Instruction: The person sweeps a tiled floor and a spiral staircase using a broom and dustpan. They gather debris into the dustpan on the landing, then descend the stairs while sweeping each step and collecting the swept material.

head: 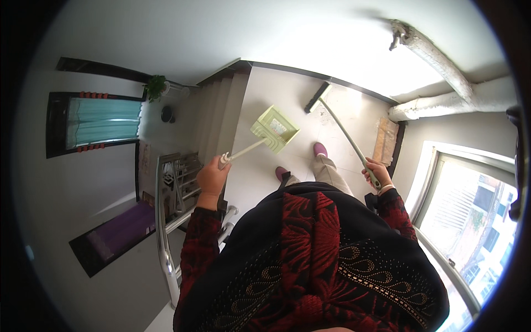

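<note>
My left hand (pixel 213 179) grips the handle of a pale green long-handled dustpan (pixel 278 127), whose pan hangs over the tiled landing floor (pixel 265 89) near the top stair edge. A label bearing writing sticks to the inside of the pan. In my right hand (pixel 378 173) is the handle of a broom (pixel 345 132). Its dark-bristled head (pixel 318 97) rests on the tiles close to the wall's dark skirting. Scattered dust and small debris (pixel 327 115) lie beside the broom head. The dustpan and the broom head are apart.
Stairs (pixel 218 112) descend on the left, beside a metal railing (pixel 165 249). A flat piece of cardboard (pixel 384 141) lies by the right wall. White-wrapped pipes (pixel 439 106) run above it, and a bright window (pixel 468 220) is at right. A potted plant (pixel 155 88) stands below the stairs.
</note>
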`<state>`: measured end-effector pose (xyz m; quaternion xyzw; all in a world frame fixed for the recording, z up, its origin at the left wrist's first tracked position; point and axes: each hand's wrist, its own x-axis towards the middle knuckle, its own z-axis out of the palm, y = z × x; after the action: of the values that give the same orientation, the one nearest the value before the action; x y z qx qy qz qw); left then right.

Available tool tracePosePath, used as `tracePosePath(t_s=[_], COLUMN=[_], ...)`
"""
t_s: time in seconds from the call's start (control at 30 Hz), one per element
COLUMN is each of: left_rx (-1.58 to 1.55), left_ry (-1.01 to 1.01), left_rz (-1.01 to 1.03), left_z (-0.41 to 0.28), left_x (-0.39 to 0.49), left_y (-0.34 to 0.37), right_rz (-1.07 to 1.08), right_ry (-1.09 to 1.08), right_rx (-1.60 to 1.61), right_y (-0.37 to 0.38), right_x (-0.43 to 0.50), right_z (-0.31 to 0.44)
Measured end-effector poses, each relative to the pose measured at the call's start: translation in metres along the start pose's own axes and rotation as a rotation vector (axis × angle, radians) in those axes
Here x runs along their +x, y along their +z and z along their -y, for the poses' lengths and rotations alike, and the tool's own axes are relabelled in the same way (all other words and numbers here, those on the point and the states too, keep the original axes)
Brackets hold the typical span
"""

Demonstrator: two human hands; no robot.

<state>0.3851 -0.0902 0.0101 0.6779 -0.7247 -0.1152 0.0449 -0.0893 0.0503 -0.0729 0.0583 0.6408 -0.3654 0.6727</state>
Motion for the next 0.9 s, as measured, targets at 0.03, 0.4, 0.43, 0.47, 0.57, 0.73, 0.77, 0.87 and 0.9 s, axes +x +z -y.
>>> tracePosePath(t_s=[0.03,0.4,0.43,0.47,0.57,0.73,0.77,0.87,0.9], left_rx=[-0.004,0.011,-0.001,-0.042,-0.062,0.069,0.097,0.111,0.116], left_ry=[0.022,0.123,0.122,0.12,0.176,0.109,0.098,0.16,0.156], left_rz=[0.01,0.174,0.195,0.184,0.167,0.215,0.225,0.132,0.121], left_z=[-0.003,-0.062,-0.065,-0.068,-0.08,-0.102,-0.103,-0.104,-0.103], left_x=[0.008,0.058,0.06,0.061,0.065,0.074,0.075,0.074,0.074], left_y=[0.004,0.051,0.054,0.057,0.062,0.061,0.059,0.058,0.059], right_rz=[-0.003,-0.262,-0.268,-0.294,-0.204,-0.121,-0.107,-0.046,-0.028], right_ry=[-0.028,-0.489,-0.48,-0.425,-0.422,-0.546,-0.598,-0.703,-0.698], right_rx=[-0.045,-1.35,-1.339,-1.339,-1.51,-1.774,-1.812,-1.882,-1.919], right_y=[0.001,-0.007,-0.009,-0.011,-0.012,-0.005,-0.001,0.013,0.018], right_x=[-0.01,-0.102,-0.099,-0.094,-0.066,0.004,0.02,0.066,0.079], right_z=[0.0,-0.069,-0.073,-0.074,-0.062,-0.015,-0.005,0.031,0.043])
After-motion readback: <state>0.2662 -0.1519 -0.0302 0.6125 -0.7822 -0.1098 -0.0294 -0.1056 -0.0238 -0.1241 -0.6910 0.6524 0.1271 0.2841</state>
